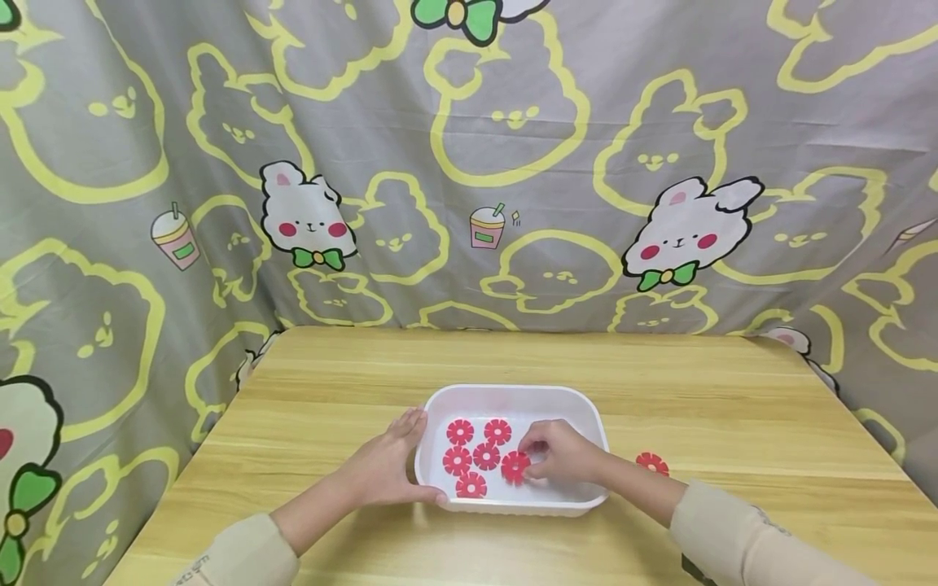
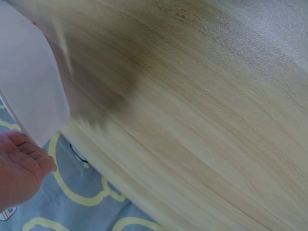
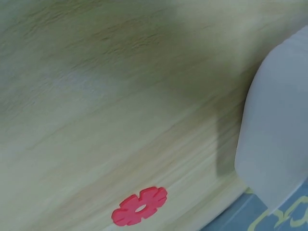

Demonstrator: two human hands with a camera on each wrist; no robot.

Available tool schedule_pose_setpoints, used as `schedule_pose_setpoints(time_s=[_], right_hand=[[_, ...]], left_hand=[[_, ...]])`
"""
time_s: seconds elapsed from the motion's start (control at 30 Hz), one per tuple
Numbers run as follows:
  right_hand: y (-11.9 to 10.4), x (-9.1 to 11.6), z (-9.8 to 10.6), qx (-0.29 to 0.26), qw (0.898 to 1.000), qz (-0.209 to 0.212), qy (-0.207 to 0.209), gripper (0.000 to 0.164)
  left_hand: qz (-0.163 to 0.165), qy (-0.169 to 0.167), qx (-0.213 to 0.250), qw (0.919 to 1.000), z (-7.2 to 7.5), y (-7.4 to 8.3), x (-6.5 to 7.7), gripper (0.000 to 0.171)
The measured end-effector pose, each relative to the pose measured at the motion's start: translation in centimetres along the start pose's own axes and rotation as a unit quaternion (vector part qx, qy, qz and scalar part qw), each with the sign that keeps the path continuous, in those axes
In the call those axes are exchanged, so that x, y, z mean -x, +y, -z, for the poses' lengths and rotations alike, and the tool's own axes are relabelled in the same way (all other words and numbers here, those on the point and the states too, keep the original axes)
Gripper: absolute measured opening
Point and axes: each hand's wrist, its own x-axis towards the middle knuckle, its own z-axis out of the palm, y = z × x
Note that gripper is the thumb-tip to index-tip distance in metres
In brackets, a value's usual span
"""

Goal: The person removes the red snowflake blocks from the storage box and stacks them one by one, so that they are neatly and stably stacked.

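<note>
A white plastic basin [image 1: 513, 508] with rounded corners sits on the table. My left hand [image 1: 388, 465] grips its left end, thumb at the front rim and fingers along the outer side. In the left wrist view that hand [image 2: 21, 168] shows at the basin's edge [image 2: 33, 72]. Inside the basin, my right hand [image 1: 563, 454] pinches a red notched snowflake disc [image 1: 515, 467] between thumb and fingers. Several like red discs [image 1: 458, 461] lie flat on the basin floor, left of it. Another red disc [image 1: 652, 465] lies on the table, right of the basin, beyond my right forearm.
The light wood table [image 1: 352, 366] runs back to a grey curtain [image 1: 396, 146] with yellow outlines and white rabbits. A small dark object [image 1: 694, 568] shows partly beneath my right sleeve. The right wrist view holds the loose disc [image 3: 139, 207] and the basin's outer wall [image 3: 274, 120].
</note>
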Motion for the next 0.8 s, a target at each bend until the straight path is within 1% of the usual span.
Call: schedule_pose_setpoints(time_s=[0.2,0.43,0.57,0.8], right_hand=[[-0.1,0.6,1.0,-0.015,1.000,-0.006,0.016,0.022],[-0.5,1.2,2.0,-0.008,0.999,0.015,0.037,0.020],[-0.7,1.5,2.6,-0.007,0.999,0.010,0.048,0.019],[-0.6,2.4,3.5,0.000,0.995,0.013,0.096,0.021]], left_hand=[[0.001,-0.001,0.002,1.0000,0.0,0.1,0.0,0.115],[0.000,0.001,-0.003,1.0000,-0.1,0.0,-0.1,0.115],[-0.003,0.002,-0.006,1.0000,-0.1,0.0,-0.1,0.115],[-0.004,0.003,-0.005,1.0000,-0.2,0.0,-0.1,0.115]])
